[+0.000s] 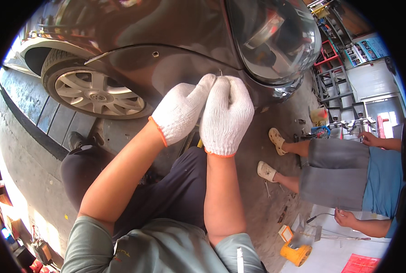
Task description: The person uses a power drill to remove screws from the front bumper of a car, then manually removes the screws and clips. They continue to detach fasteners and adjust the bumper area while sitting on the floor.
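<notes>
In white knit gloves with orange cuffs, my left hand (178, 109) and my right hand (227, 116) are side by side against the dark brown car panel (184, 63). Both are closed, their fingertips pinched close together. A thin, pale, wire-like piece (220, 72) sticks up just past the fingertips; the rest of it is hidden by the gloves. To the right of my hands is the car's headlight (275, 41). A small square hole (155, 54) shows in the panel left of them.
A silver-spoked car wheel (98, 95) stands at the left. At the right is another person in grey shorts (335, 173), one hand holding a thin tool. Near them lie a wrench (267, 189) and a yellow cylindrical container (296, 254). Metal racks (337, 86) stand behind.
</notes>
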Motion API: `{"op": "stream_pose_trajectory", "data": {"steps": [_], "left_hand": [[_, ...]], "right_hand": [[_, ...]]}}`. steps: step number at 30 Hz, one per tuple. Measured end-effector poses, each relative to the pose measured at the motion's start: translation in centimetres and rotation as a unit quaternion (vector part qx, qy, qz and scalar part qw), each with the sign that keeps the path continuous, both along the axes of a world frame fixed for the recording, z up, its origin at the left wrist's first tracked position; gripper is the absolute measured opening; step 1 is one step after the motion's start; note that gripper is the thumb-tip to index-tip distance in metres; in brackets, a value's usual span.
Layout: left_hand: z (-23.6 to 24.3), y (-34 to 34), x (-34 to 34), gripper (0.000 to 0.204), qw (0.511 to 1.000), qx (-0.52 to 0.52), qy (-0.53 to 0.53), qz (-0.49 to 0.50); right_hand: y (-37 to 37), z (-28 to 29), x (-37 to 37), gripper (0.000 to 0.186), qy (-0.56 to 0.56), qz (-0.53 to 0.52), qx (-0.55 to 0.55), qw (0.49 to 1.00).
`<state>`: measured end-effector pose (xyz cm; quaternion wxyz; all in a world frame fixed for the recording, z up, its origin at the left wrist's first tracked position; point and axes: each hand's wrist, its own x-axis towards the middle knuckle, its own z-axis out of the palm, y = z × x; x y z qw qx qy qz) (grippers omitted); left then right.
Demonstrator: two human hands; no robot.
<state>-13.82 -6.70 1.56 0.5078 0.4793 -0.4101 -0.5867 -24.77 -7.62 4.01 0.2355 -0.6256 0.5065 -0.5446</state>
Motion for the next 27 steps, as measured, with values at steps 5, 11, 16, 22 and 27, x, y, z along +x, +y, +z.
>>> {"op": "stream_pose_trajectory", "data": {"steps": [5, 11, 16, 22, 27], "left_hand": [[0.2, -0.2, -0.4, 0.068, 1.0, -0.027, -0.009, 0.011], [0.4, -0.1, -0.2, 0.063, 1.0, -0.008, 0.004, -0.003], [-1.5, -0.6, -1.2, 0.057, 0.994, -0.049, 0.102, -0.003], [-0.3, -0.5, -1.8, 0.059, 0.996, -0.041, 0.076, 0.022], [-1.5, -1.1, -1.5, 0.056, 0.998, -0.005, 0.057, -0.027]], "right_hand": [[-0.1, 0.7, 0.3, 0.023, 0.025, -0.023, 0.002, 0.999], [-0.5, 1.3, -0.4, 0.02, 0.125, -0.004, -0.016, 0.992], [-1.4, 2.8, -1.6, 0.015, 0.279, 0.022, -0.075, 0.957], [-2.8, 4.0, -3.6, 0.012, 0.358, 0.098, -0.12, 0.921], [-2.7, 2.5, -4.0, 0.009, 0.27, 0.102, -0.155, 0.945]]}}
